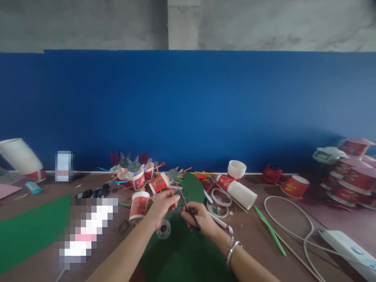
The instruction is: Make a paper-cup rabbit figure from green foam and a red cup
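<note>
Right hand (199, 217) had its grip closed around black-handled metal scissors (193, 220), blades up over dark green paper (192, 188) on the brown bench (243, 250). Left hand's (163, 205) grip was pinched together by the blades, couldn't tell on what. Clear ring-shaped tape roll (163, 236) sat just beside it.

The left hand (162, 204) and right hand (205, 220) are bare, forearms (129, 243) too. On the right wrist (221, 235) sit 2 silvery pieces: a smooth, rounded bangle (233, 250) and, just beside it, a thinner, knobbly bracelet (230, 245).
</note>
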Action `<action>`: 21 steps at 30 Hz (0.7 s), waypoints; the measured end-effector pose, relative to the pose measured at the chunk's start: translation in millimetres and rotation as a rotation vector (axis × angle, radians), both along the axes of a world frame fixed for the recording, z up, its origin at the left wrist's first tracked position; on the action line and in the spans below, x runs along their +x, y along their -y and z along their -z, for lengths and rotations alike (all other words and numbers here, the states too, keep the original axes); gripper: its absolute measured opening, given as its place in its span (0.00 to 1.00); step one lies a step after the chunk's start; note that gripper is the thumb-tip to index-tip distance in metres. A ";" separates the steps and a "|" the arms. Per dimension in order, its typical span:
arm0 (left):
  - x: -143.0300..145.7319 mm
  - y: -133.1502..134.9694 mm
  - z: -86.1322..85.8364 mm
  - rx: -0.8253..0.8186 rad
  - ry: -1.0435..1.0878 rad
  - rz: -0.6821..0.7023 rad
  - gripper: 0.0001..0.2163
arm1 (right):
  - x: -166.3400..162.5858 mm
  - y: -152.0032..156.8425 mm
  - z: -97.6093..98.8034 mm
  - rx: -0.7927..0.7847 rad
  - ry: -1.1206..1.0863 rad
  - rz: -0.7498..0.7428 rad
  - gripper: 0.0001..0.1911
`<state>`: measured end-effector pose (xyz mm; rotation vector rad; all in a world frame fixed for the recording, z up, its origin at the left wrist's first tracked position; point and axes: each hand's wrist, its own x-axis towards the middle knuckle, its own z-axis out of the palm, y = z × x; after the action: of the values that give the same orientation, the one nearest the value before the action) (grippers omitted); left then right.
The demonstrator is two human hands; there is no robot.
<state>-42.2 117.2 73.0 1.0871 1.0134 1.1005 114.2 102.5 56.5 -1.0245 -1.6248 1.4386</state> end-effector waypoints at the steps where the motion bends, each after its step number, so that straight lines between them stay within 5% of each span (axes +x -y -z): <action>1: 0.1 0.0 -0.4 -0.003 0.010 -0.003 0.12 | 0.0 -0.2 0.3 0.003 0.002 0.003 0.14; 21: 1.1 2.3 -0.7 -0.002 0.024 0.012 0.09 | 0.0 -1.1 2.9 0.008 -0.022 0.000 0.11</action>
<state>-41.0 114.9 73.7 1.0745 0.9880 1.1001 114.2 103.6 53.5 -1.0004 -1.6136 1.4373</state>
